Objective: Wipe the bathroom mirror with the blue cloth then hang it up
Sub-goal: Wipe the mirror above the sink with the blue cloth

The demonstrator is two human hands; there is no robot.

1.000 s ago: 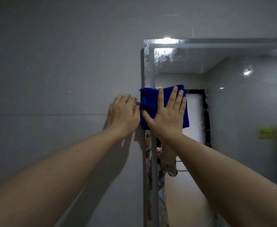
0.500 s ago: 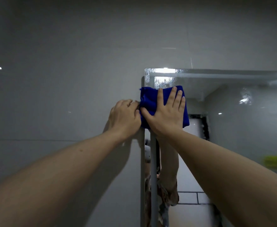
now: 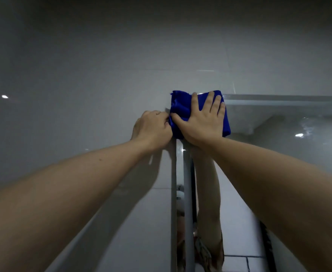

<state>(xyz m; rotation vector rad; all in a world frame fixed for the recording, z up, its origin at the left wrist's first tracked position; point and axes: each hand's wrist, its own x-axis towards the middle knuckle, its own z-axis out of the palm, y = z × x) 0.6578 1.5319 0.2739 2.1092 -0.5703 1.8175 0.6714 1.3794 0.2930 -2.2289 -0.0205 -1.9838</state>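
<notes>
wall (image 3: 82, 85): grey glossy tiles, dim light, left of and above the mirror.
mirror (image 3: 279, 154): on the wall; its top left corner lies under the cloth; hazy glass reflects a forearm.
cloth (image 3: 181, 107): blue, folded, flat over the mirror's top left corner.
right hand (image 3: 202, 122): palm on the cloth, fingers (image 3: 212, 101) straight and spread, pressing it to the mirror.
left hand (image 3: 151, 130): just left of the mirror's edge, fingers curled, pinching the cloth's left edge.
</notes>
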